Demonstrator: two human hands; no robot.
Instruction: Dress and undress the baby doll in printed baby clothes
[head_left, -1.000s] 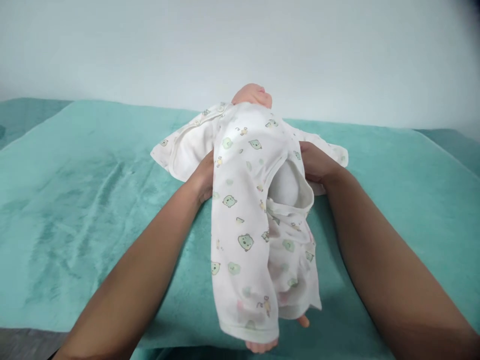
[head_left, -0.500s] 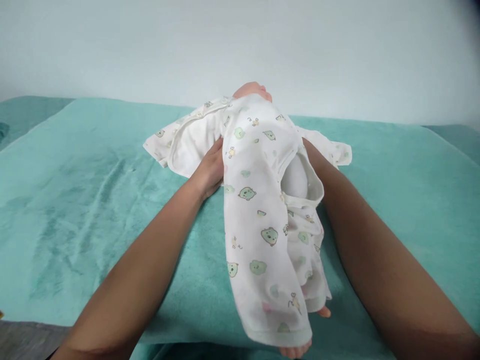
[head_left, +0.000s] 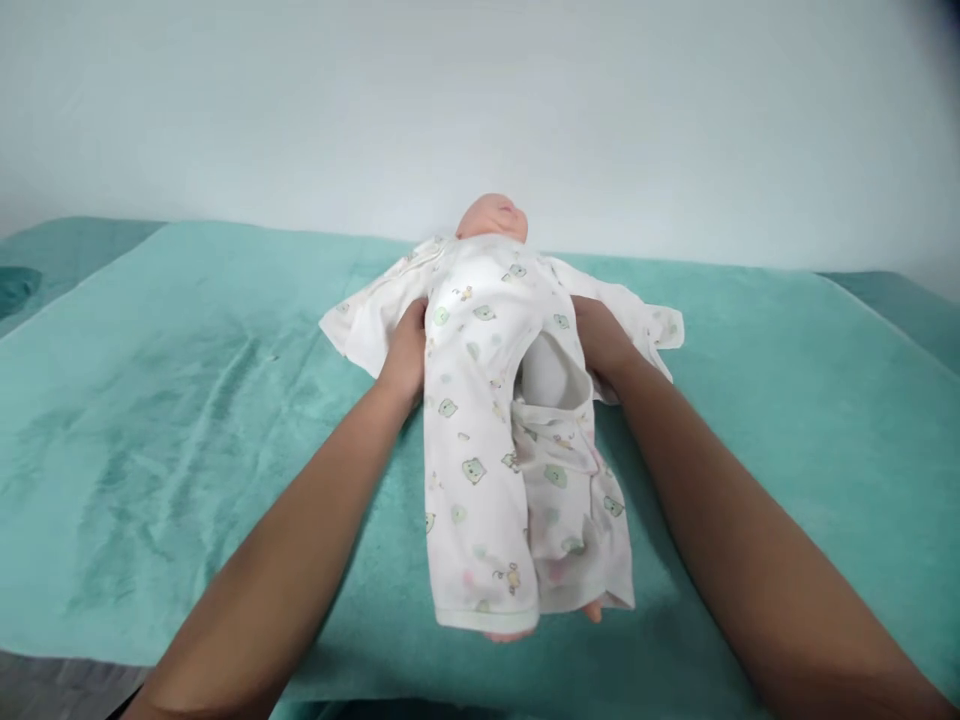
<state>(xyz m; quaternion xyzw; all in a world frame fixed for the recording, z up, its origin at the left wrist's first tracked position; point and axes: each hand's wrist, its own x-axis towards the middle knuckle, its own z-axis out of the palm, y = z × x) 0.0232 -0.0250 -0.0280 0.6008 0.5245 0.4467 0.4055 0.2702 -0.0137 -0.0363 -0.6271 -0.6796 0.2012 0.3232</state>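
A baby doll (head_left: 491, 218) lies face up, its head away from me and its feet towards me. It wears white open-crotch pants (head_left: 476, 470) printed with green animal heads, pulled high over its torso. A matching white shirt is spread beneath it, with its left-hand sleeve (head_left: 360, 320) and right-hand sleeve (head_left: 664, 325) stretched outward. My left hand (head_left: 409, 345) grips the doll's side at the waist, thumb up along it. On the opposite side, my right hand (head_left: 600, 335) holds the waist. The fingers of both hands are largely hidden behind the doll.
A teal plush blanket (head_left: 187, 430) with a few wrinkles covers the surface. Behind it rises a plain pale wall (head_left: 480, 100). Grey floor (head_left: 67, 685) shows past the front left edge.
The doll has come down and farther from me, turning straighter, and its legs have swung left. Both hands have stayed at its sides. More of its head shows.
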